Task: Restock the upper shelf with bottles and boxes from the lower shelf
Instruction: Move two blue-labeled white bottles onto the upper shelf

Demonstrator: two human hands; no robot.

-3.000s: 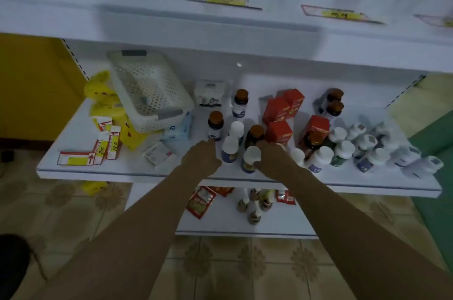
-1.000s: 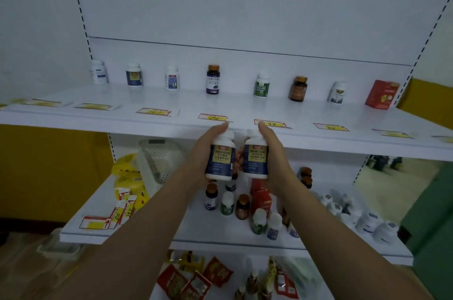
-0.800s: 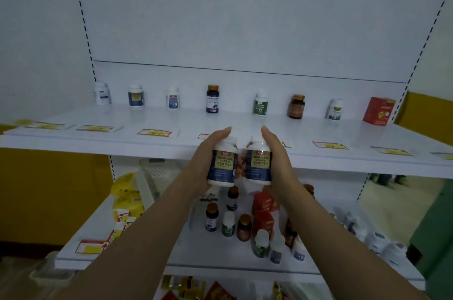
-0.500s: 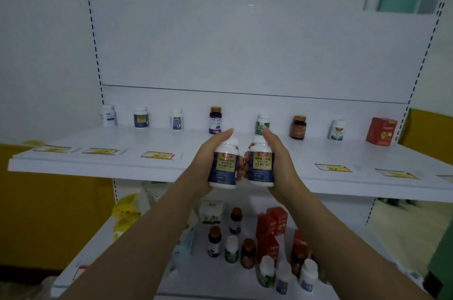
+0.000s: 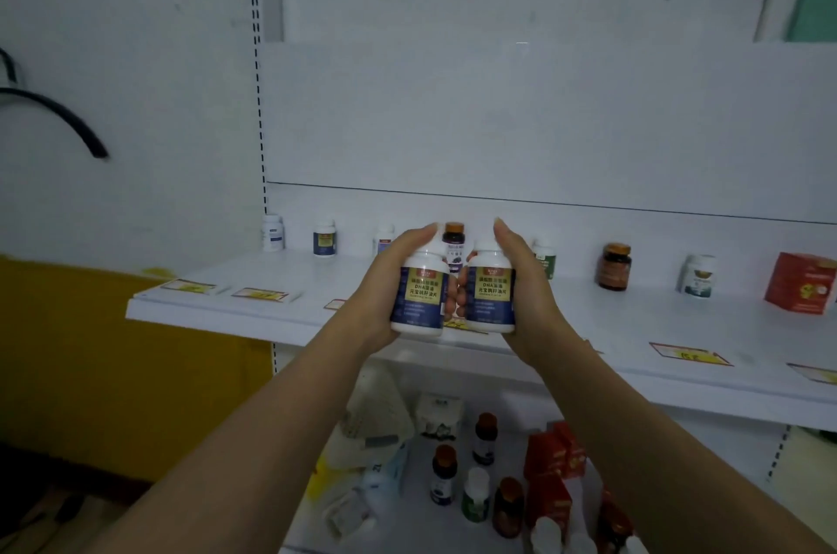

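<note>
My left hand [image 5: 385,286] grips a white bottle with a dark blue and yellow label [image 5: 419,295]. My right hand [image 5: 527,286] grips a matching white bottle [image 5: 490,293]. Both bottles stand upright, side by side, held just above the front edge of the white upper shelf [image 5: 634,327]. Along the back of that shelf runs a row of single bottles [image 5: 324,238] and a red box [image 5: 799,288] at the right. Below, the lower shelf [image 5: 416,522] carries several bottles [image 5: 443,479] and red boxes [image 5: 548,494].
Yellow price tags [image 5: 688,353] lie along the upper shelf's front. A white basket [image 5: 376,422] sits on the lower shelf at the left. A white back panel rises behind the shelf. A black cable [image 5: 59,118] hangs on the wall at the left.
Both hands picked up a bottle from the lower shelf and raised them to the upper shelf's front edge. My view has tilted upward.
</note>
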